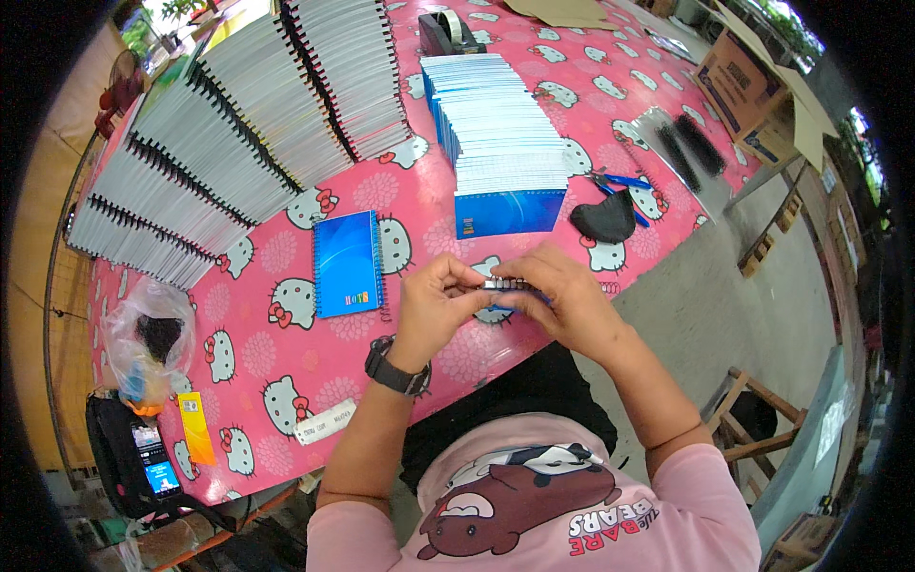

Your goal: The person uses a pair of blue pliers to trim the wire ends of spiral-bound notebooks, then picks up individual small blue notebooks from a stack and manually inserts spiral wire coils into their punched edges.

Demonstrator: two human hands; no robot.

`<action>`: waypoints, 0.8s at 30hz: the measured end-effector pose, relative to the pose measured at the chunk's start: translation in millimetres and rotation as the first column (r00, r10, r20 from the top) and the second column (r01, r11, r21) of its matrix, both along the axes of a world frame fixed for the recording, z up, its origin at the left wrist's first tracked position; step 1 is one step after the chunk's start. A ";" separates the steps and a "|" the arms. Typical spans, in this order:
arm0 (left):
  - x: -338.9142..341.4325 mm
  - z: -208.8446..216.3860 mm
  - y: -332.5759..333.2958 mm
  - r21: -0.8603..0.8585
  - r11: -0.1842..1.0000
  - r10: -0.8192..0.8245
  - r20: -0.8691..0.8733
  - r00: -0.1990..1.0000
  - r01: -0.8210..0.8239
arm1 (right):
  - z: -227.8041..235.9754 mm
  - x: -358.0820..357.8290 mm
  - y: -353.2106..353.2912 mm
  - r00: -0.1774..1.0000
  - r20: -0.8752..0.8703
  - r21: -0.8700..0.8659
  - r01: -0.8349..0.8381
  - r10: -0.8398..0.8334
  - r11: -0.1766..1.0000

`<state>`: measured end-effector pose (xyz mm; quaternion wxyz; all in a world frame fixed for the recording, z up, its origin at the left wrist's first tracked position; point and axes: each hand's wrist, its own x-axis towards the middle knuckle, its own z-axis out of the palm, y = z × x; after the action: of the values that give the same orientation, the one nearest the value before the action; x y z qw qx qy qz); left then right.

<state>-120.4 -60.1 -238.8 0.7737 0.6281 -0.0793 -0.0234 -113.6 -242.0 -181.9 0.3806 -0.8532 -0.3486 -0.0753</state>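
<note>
My left hand (440, 303) and my right hand (564, 294) meet over the near side of the table. Between them is a small blue notebook (503, 307), held nearly edge-on, with a dark wire coil along its upper edge. Thumb and fingers of my left hand pinch the left end. My right fingers curl over the other end, and a thin coil tip (610, 287) sticks out beyond them. Most of the notebook is hidden by my hands. To the left lies a coil-bound blue notebook (347, 265). Just beyond my hands stands a long row of blue-covered pads (510, 212).
Thick stacks of coil-bound books (253, 119) fill the far left. Blue-handled pliers (624, 181) and a black pouch (603, 217) lie right. A tape dispenser (448, 34) stands behind; black coils (701, 145) lie far right. A plastic bag (148, 334) and phone (157, 462) sit left.
</note>
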 end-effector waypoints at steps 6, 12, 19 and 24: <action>2.4 -2.2 1.9 0.056 0.998 -0.022 -0.038 0.999 0.025 | -1.2 5.3 0.7 1.000 0.002 0.012 -0.016 0.016 1.000; 5.4 6.7 9.7 0.047 0.989 -0.134 -0.134 0.982 0.142 | -1.2 8.1 -1.2 0.997 -0.019 -0.042 -0.072 0.071 0.997; 3.5 7.4 9.5 -0.015 0.995 -0.095 -0.050 0.994 0.094 | 7.1 1.7 1.6 0.991 -0.130 0.013 0.019 -0.017 1.000; 1.1 10.9 8.3 -0.078 0.996 -0.052 0.001 0.999 0.052 | -1.1 4.3 2.7 0.999 -0.023 0.077 -0.028 0.030 0.997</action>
<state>-119.3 -51.8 -227.9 0.7967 0.5952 -0.0964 -0.0408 -109.2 -239.3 -183.0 0.4182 -0.8338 -0.3530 -0.0727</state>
